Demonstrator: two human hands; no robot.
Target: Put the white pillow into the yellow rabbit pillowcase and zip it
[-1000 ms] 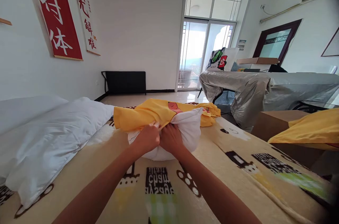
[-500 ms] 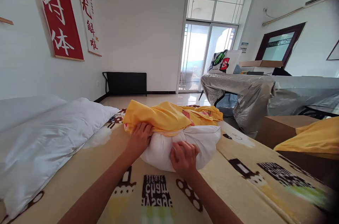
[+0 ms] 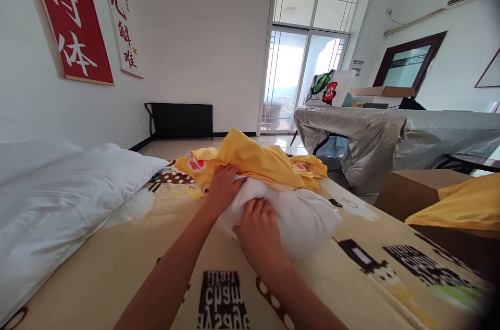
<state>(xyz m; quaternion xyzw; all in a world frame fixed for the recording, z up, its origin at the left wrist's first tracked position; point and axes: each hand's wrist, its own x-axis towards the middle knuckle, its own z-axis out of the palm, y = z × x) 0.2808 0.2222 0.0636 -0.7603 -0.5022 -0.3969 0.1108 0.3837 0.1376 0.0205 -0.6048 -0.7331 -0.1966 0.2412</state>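
A white pillow [image 3: 300, 218] lies on the patterned beige blanket [image 3: 117, 257] in the middle of the bed. A yellow pillowcase [image 3: 258, 161] is bunched over its far end. My left hand [image 3: 223, 184] is closed on the edge of the yellow pillowcase where it meets the pillow. My right hand [image 3: 258, 231] presses on the near side of the white pillow, fingers curled into it.
A long white pillow [image 3: 58, 200] lies along the bed's left side. A cardboard box [image 3: 414, 189] with yellow cloth [image 3: 464, 205] on it stands at the right. Behind are a table under grey sheeting [image 3: 390, 132], a glass balcony door [image 3: 297, 80] and red wall banners [image 3: 70, 12].
The hands moved apart from the middle of the pillow. The left lifted the yellow pillowcase edge up and over; the right slid down to the pillow's near side. The pillow turned rightward.
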